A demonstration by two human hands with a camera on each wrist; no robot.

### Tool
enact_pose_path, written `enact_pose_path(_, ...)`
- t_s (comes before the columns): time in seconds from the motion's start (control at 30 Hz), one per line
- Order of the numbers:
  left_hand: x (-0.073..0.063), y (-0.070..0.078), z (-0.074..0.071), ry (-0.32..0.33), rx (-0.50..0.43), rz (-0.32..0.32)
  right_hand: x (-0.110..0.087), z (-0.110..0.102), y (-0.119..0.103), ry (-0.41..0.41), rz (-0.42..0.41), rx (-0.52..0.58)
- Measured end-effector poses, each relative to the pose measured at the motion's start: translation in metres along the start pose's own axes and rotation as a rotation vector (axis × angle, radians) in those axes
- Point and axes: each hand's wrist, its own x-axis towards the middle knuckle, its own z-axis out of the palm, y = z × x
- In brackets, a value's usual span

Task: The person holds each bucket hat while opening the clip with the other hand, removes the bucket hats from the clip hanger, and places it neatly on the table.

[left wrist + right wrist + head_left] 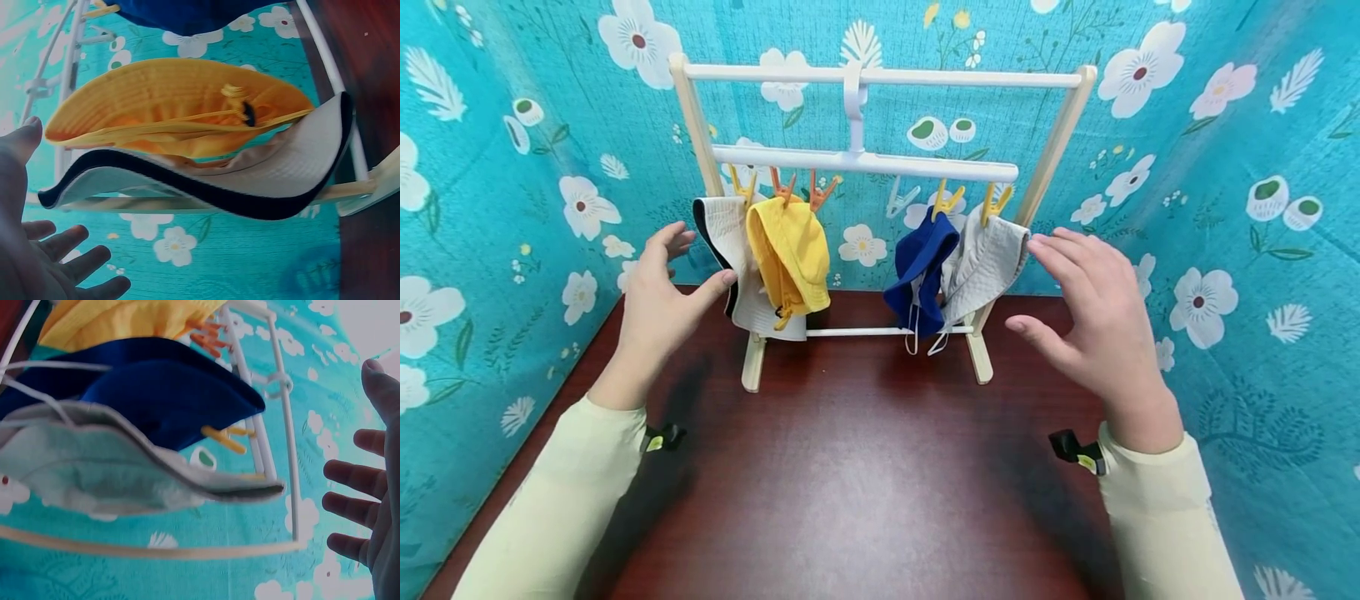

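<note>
Several bucket hats hang by clips from a white hanger (925, 165). On the left are a cream hat with a black edge (730, 233) and a yellow hat (797, 250). A navy blue hat (922, 262) and a light grey hat (988, 260) hang at the right. My left hand (658, 300), fingers spread, is beside the cream hat and holds nothing; its thumb overlaps that hat in the head view. My right hand (1093, 308) is by the grey hat, fingers extended and nothing in them. In the right wrist view the fingers (356, 478) are apart from the grey hat.
A wooden rack (1070, 137) carries the hanger on its top rod, its feet on the dark red table (850, 467). Yellow clips (947, 200), orange clips (820, 193) and a pale clip (901, 198) line the hanger. Flowered turquoise cloth (1225, 250) surrounds the table.
</note>
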Motion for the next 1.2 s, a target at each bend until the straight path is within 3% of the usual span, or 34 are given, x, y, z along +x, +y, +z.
enact_pose_path(0.23, 0.012, 0.016, -0.014, 0.017, -0.002, 0.003, 0.014, 0.012, -0.016, 0.011, -0.060, 0.047)
enact_pose_path(0.53, 0.028, 0.029, -0.026, 0.019, 0.011, 0.015, 0.024, 0.025, -0.030, -0.039, -0.095, 0.065)
enact_pose_path(0.87, 0.041, 0.046, -0.031, -0.027, 0.018, -0.027, 0.032, 0.047, -0.048, -0.070, -0.118, 0.111)
enact_pose_path(1.2, 0.042, 0.050, -0.028, -0.082, 0.059, -0.040, 0.041, 0.074, -0.072, -0.086, -0.117, 0.208)
